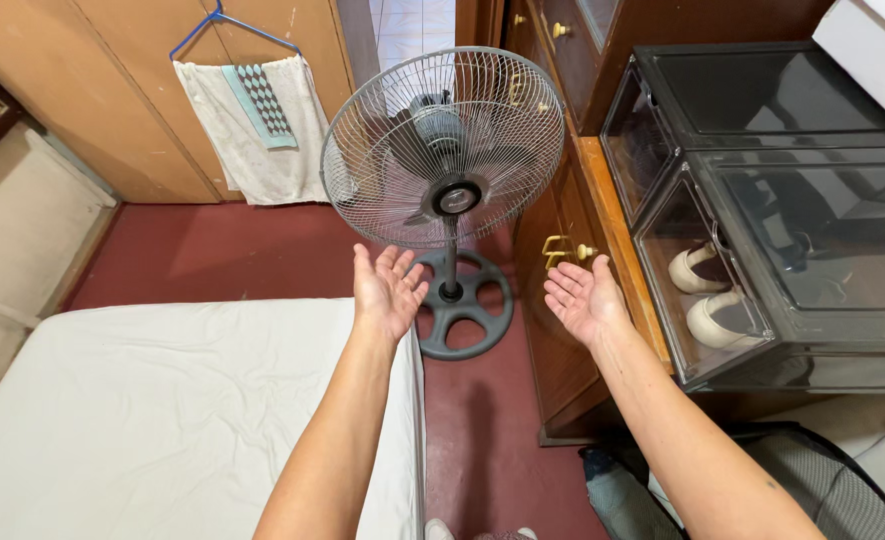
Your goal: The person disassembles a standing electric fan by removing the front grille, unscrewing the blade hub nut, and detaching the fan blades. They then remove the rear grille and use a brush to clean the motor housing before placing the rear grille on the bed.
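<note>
Fan [443, 150], a grey standing one with a round wire cage, is standing on the dark red floor [212, 255] between the mattress [162, 420] and the wooden cabinet [562, 330]. Its thin pole is rising from a flat, round, spoked base [467, 318], and the blades are showing dimly behind the fine metal grille.

Both arms are reaching forward toward it. The left hand [387, 290] is lying open, palm up, fingers spread, gripping nothing, just in front of the pole. The right hand [582, 297] is likewise open and palm up, empty, hanging beside the cabinet's brass handle [557, 250]. Neither hand is touching the fan.

The mattress is wearing a white, slightly creased sheet. On the cabinet's top, clear boxes with dark frames [762, 210] are sitting stacked, and one is holding a pair of pale shoes [707, 295]. On the far wooden wall, a white towel [252, 125] with a patterned strip is hanging from a blue hanger [217, 20].
</note>
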